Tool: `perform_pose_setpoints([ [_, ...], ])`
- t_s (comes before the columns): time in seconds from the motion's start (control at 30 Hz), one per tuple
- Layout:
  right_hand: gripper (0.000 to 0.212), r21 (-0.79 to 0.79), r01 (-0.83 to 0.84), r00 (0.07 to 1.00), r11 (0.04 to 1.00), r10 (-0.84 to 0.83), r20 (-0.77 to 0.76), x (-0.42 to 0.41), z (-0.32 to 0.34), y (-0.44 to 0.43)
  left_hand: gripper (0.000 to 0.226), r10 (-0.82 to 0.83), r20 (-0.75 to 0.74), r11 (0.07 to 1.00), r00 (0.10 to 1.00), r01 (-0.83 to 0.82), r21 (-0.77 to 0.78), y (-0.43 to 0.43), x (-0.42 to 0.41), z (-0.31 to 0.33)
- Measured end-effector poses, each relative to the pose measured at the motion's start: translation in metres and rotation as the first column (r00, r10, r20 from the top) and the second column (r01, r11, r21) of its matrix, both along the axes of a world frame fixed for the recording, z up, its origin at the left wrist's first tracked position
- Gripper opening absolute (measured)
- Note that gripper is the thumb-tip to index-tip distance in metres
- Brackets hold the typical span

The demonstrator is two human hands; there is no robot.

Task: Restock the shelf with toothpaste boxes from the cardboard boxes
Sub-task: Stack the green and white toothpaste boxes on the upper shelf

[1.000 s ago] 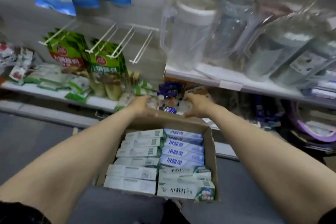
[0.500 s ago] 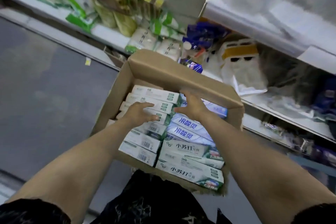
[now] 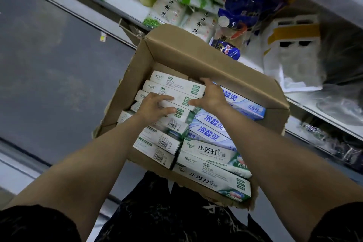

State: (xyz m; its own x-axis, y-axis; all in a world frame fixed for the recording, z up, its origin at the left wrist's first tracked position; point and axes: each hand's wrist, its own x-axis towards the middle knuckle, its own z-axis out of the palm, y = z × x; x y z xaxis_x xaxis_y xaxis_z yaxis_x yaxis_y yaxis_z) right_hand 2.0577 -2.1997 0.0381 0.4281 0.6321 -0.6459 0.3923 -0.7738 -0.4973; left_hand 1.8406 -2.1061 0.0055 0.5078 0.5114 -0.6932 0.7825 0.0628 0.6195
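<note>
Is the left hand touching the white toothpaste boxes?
Touching. The head view shows the left hand with its fingers lying on top of the white toothpaste boxes inside the cardboard box.

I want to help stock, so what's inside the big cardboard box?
Inside the cardboard box lie green-and-white toothpaste boxes, with blue-lettered toothpaste boxes on the right. The left hand and right hand cover some, and anything beneath the top layer is hidden.
</note>
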Motion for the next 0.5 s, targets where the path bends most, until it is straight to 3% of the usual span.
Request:
perform_pose_setpoints([
  [0.07,0.093,-0.008,-0.015,1.0,1.0,0.015,0.017,0.004,0.008,0.004,0.06,-0.011,0.01,1.0,1.0,0.01,0.014,0.001,-0.001,0.001],
  [0.17,0.061,0.018,0.014,0.999,1.0,-0.014,0.041,0.01,0.021,0.008,0.064,-0.033,0.007,0.999,0.999,0.033,-0.012,-0.002,0.005,0.027],
  [0.23,0.039,0.043,0.113,0.993,0.993,-0.114,0.012,0.015,0.031,0.005,0.067,-0.053,0.014,0.997,0.998,0.054,-0.051,-0.003,0.006,0.034],
  [0.3,0.034,0.047,0.242,0.969,0.969,-0.239,-0.068,0.021,0.04,-0.005,0.07,-0.049,0.03,0.995,0.998,0.052,-0.082,-0.003,0.005,0.036],
  [0.4,0.028,0.022,0.462,0.842,0.887,-0.431,-0.325,0.029,0.055,-0.036,0.066,-0.053,0.037,0.992,0.998,0.057,-0.114,-0.006,-0.001,0.037],
  [0.5,0.05,-0.037,0.597,0.656,0.801,-0.514,-0.552,0.031,0.068,-0.077,0.07,-0.072,0.042,0.992,0.997,0.076,-0.097,-0.01,-0.008,0.038],
])
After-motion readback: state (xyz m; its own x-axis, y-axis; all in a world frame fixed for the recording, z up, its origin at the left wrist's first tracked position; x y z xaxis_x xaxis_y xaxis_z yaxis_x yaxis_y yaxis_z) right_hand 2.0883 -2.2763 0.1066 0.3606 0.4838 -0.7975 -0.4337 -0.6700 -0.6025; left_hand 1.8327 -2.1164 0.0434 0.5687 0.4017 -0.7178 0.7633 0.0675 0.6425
